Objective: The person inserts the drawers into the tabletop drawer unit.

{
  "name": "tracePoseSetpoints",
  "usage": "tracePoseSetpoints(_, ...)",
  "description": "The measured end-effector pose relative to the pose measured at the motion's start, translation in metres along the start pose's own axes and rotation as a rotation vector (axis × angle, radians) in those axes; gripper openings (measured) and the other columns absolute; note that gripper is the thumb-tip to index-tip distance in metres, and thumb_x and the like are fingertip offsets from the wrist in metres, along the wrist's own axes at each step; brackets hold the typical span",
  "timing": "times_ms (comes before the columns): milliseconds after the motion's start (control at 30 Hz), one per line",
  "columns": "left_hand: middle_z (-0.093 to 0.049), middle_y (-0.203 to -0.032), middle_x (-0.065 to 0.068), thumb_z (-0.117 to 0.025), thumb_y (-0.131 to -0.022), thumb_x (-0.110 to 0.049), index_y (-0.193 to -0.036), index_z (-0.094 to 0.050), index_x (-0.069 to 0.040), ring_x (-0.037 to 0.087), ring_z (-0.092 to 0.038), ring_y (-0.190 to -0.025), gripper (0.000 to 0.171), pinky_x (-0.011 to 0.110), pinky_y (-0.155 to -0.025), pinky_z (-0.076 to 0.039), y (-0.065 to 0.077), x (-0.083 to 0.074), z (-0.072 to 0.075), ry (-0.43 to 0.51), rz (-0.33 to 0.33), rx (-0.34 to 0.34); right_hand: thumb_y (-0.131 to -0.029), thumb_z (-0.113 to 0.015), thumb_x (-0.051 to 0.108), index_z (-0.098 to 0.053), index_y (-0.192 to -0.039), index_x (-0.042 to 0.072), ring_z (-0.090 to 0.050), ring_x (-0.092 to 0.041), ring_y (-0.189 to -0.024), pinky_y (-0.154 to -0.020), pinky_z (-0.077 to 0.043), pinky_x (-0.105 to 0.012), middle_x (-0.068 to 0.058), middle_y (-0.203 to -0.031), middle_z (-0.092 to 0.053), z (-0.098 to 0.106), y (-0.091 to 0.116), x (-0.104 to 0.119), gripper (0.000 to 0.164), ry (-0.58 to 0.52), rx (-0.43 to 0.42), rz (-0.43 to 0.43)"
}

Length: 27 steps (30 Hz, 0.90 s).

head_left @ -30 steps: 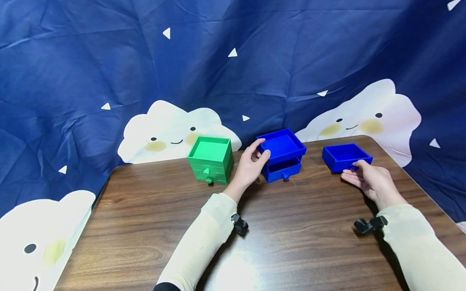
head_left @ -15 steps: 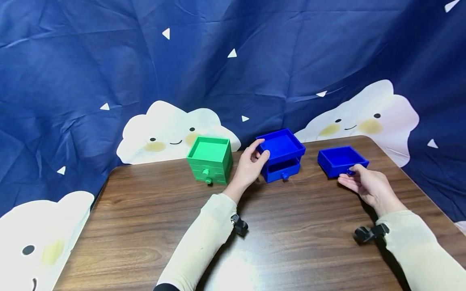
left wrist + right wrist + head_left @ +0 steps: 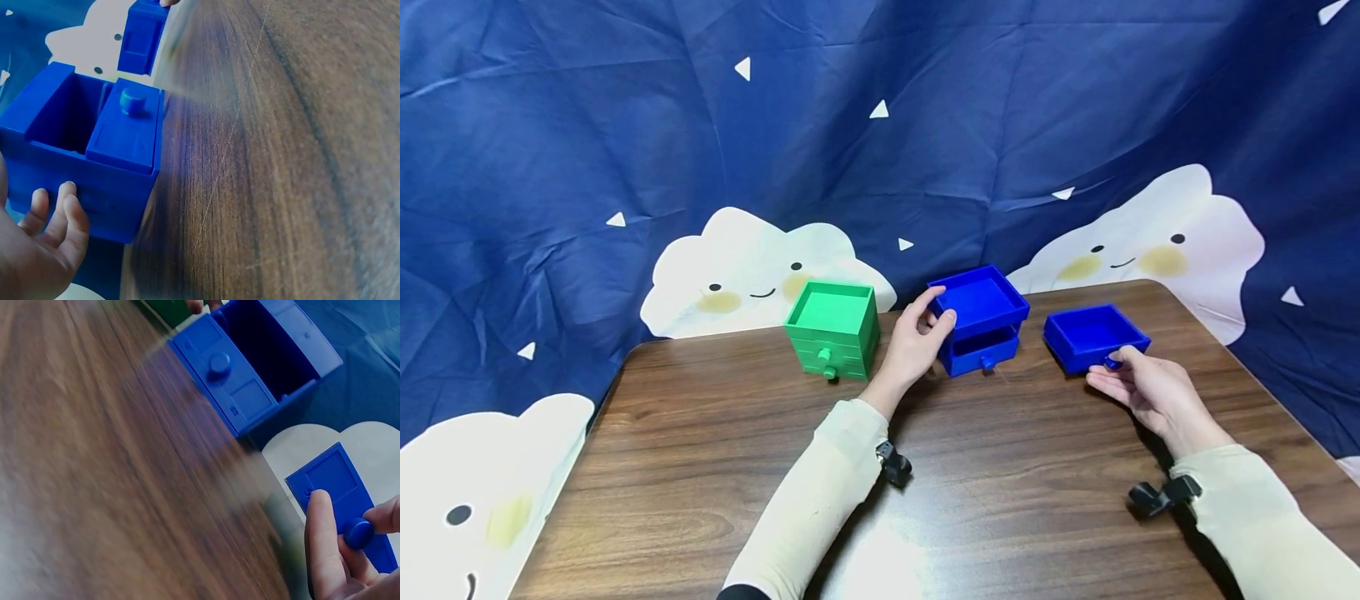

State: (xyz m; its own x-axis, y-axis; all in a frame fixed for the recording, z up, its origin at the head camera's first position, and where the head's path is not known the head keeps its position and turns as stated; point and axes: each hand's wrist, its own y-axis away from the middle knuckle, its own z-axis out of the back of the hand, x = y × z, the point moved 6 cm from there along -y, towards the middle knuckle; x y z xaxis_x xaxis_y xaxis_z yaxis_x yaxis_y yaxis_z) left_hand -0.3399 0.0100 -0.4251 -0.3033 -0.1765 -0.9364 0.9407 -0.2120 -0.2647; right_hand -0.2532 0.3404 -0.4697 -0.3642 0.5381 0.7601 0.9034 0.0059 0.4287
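Observation:
A small blue drawer cabinet (image 3: 977,300) stands near the table's back edge, its upper slot open and a lower drawer (image 3: 128,125) with a round knob in place. My left hand (image 3: 913,342) holds the cabinet at its left side, thumb and forefinger at the top rim, other fingers bent against the side wall. To the right, my right hand (image 3: 1150,387) pinches the knob (image 3: 358,534) of a loose blue drawer (image 3: 1093,329) between thumb and fingers. That drawer faces open side up; whether it touches the table I cannot tell.
A green drawer cabinet (image 3: 831,329) with two knobs stands left of the blue one. Behind the wooden table (image 3: 715,467) hangs a dark blue cloth (image 3: 805,150) with white clouds and triangles. The table's right edge runs beyond the right hand.
The right hand has brought the loose drawer leftward and slightly nearer to me, closer to the blue cabinet. The left hand and both cabinets stay where they were.

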Motion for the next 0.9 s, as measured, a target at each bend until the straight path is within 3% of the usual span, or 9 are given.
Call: tracePoseSetpoints(900, -0.047, -0.095, -0.004, -0.067, -0.106, -0.026, -0.153, -0.061, -0.019, 0.009, -0.044, -0.073, 0.048, 0.020, -0.073, -0.041, -0.001, 0.001, -0.001, 0.002, -0.011, 0.007, -0.110, -0.046, 0.001, -0.069, -0.091, 0.003, -0.082, -0.024, -0.081, -0.081, -0.067, -0.033, -0.016, -0.087, -0.080, -0.025, 0.027, -0.021, 0.030, 0.012, 0.030, 0.004)
